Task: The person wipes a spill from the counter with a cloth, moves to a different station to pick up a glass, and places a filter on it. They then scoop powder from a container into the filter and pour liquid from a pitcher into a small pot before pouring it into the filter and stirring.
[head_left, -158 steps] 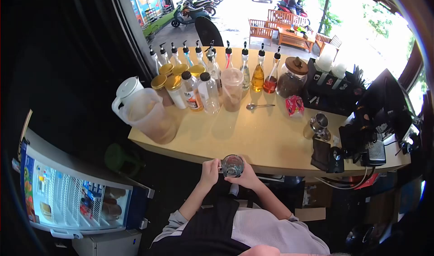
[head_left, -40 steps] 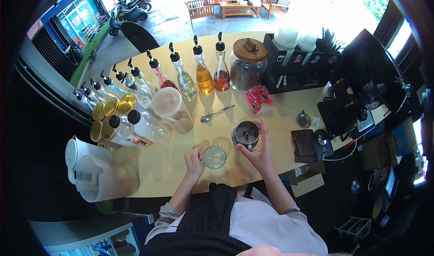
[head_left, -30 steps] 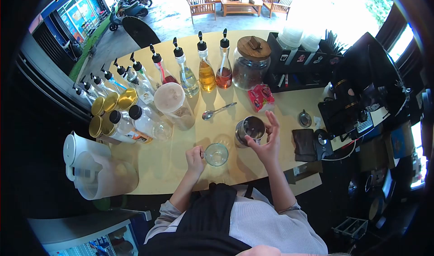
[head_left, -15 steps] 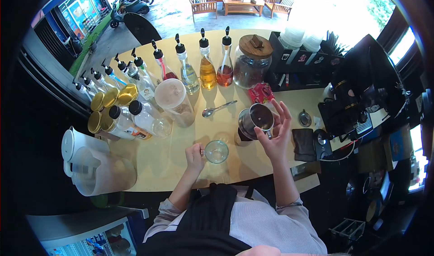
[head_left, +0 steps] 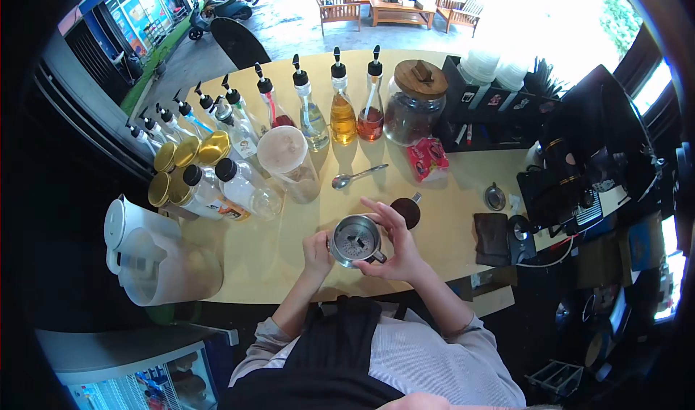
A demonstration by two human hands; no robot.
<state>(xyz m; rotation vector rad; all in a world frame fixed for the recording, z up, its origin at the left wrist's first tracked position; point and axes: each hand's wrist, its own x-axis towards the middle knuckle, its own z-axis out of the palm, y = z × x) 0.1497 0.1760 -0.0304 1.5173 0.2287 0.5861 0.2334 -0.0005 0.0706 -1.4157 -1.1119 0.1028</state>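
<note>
My right hand [head_left: 397, 247] grips a small metal pitcher [head_left: 356, 241] by its side and handle, in front of my body. Some pale residue shows on the pitcher's inside. Just left of it, my left hand [head_left: 317, 252] is closed on the handle of the clear glass mug, which the pitcher now covers from above. Behind my right hand stands a dark-filled cup [head_left: 407, 212] with a metal handle. A metal spoon [head_left: 360, 176] lies farther back on the table.
Pump bottles [head_left: 343, 110] line the back of the table [head_left: 246, 265]. Gold-lidded jars [head_left: 215, 147], a plastic tub [head_left: 288, 165] and pitchers [head_left: 170, 272] stand left. A wooden-lidded jar [head_left: 415, 106], pink packet [head_left: 428, 158], dark cloth [head_left: 491, 239] and black machine [head_left: 561, 182] are right.
My right hand has brought the metal pitcher left and down, from above the dark-filled cup to over the glass mug. My left hand still holds the mug. The view has shifted slightly.
</note>
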